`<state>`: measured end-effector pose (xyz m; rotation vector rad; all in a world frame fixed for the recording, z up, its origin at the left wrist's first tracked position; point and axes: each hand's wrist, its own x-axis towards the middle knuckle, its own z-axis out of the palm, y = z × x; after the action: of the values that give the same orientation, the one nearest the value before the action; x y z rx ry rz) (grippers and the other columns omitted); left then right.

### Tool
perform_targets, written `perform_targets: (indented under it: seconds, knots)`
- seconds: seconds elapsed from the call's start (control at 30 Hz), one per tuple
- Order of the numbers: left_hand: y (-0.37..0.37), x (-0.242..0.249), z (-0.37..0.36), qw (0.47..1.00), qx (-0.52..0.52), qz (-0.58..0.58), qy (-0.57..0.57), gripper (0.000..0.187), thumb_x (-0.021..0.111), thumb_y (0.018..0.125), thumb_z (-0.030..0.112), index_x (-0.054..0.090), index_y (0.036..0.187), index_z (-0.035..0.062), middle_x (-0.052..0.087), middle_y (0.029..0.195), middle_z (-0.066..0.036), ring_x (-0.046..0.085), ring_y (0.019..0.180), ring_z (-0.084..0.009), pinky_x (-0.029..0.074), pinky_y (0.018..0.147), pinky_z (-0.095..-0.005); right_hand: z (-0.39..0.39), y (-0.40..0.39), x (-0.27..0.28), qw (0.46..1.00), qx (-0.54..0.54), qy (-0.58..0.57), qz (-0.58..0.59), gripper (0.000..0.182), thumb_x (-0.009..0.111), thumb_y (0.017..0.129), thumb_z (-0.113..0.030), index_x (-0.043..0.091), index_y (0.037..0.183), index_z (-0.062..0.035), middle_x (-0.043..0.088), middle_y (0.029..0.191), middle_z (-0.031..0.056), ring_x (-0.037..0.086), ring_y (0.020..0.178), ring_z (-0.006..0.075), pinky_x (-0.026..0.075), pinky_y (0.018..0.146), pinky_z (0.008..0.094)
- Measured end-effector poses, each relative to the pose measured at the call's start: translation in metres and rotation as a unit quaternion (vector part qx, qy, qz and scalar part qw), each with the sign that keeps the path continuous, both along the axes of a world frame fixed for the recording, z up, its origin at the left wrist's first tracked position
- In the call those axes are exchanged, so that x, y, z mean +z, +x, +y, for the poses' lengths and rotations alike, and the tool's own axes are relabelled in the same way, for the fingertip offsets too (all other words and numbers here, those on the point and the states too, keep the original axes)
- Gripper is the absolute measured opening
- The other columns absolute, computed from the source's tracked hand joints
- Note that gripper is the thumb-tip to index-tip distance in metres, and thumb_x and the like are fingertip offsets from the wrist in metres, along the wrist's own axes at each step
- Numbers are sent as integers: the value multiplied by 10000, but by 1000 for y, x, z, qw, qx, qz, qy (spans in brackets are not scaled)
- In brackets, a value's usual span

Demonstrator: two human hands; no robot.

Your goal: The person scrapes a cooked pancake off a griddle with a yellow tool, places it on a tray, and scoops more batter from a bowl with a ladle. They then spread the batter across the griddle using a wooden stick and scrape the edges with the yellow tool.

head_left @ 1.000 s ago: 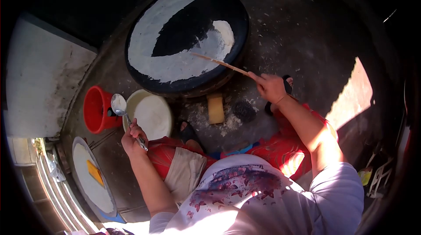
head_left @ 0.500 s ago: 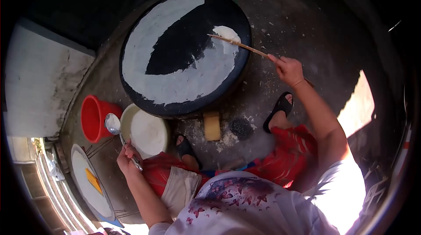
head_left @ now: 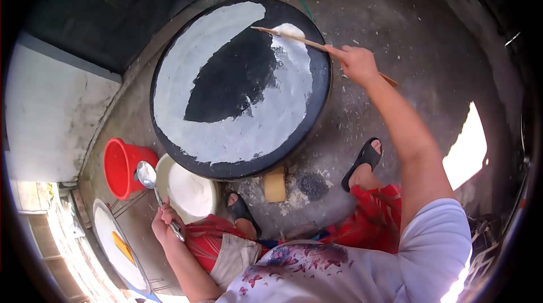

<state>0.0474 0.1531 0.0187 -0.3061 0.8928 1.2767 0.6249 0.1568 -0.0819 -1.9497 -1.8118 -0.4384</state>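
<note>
My right hand [head_left: 357,64] is closed around a thin wooden stick [head_left: 310,43], whose far length lies across a white mound of batter [head_left: 289,31] at the upper right of a large round black griddle [head_left: 226,79]. A pale band of spread batter [head_left: 249,139] curves around the griddle's left, front and right sides, leaving dark surface in the middle. In my left hand [head_left: 165,221] is a metal ladle [head_left: 147,175] with white residue in its bowl, held up beside a pale tub [head_left: 164,170] of white batter [head_left: 191,191].
A red bucket [head_left: 120,168] stands left of the tub. Farther left is a round white board [head_left: 110,241] with a yellow piece [head_left: 122,247] on it. A yellow block [head_left: 275,185] and a dark round pad [head_left: 312,186] lie on the floor before the griddle.
My right hand has moved the stick and the batter mound farther toward the griddle's far side, lengthening the pale band on the right. The left hand still holds the ladle in nearly the same place.
</note>
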Motion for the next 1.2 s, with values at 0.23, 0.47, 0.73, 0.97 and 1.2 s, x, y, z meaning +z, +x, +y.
perform_targets:
  seconds: [0.23, 0.47, 0.73, 0.97, 1.2]
  knots:
    - [-5, -4, -1, 1000, -9, 1, -21, 371, 308, 938, 201, 464, 1080, -105, 446, 653, -29, 392, 463, -90, 343, 386, -197, -18, 7, 9, 992, 64, -73, 75, 448, 567, 708, -63, 606, 1089, -296, 518, 613, 39, 552, 610, 237, 446, 550, 354]
    - [8, 3, 2, 1000, 0, 1, -9, 386, 307, 939, 217, 462, 1091, -102, 473, 680, -35, 411, 478, -90, 346, 392, -205, 97, -5, 0, 989, -123, -79, 7, 417, 467, 805, -131, 498, 1195, -277, 537, 814, 94, 576, 752, 284, 474, 638, 397]
    - [14, 8, -2, 1000, -19, 15, -18, 306, 317, 917, 138, 461, 1025, -110, 476, 643, -36, 400, 440, -86, 351, 380, -197, 65, -37, 35, 927, -207, -161, 268, 309, 411, 835, -105, 542, 1113, -129, 600, 1000, 183, 570, 943, 333, 443, 808, 420]
    - [7, 10, -10, 999, -37, 2, 4, 297, 324, 912, 124, 462, 1039, -106, 482, 652, -33, 404, 447, -82, 348, 372, -197, 49, -56, -1, 863, -147, -102, 473, 268, 424, 850, -157, 601, 1045, -112, 599, 982, 182, 564, 935, 337, 443, 803, 376]
    - [-13, 2, -18, 999, -29, -26, -2, 357, 328, 938, 212, 449, 1088, -88, 473, 692, -39, 407, 481, -86, 347, 384, -195, 66, -83, 4, 857, -127, -82, 493, 274, 450, 874, -166, 596, 1085, -70, 640, 844, 94, 594, 702, 167, 457, 681, 290]
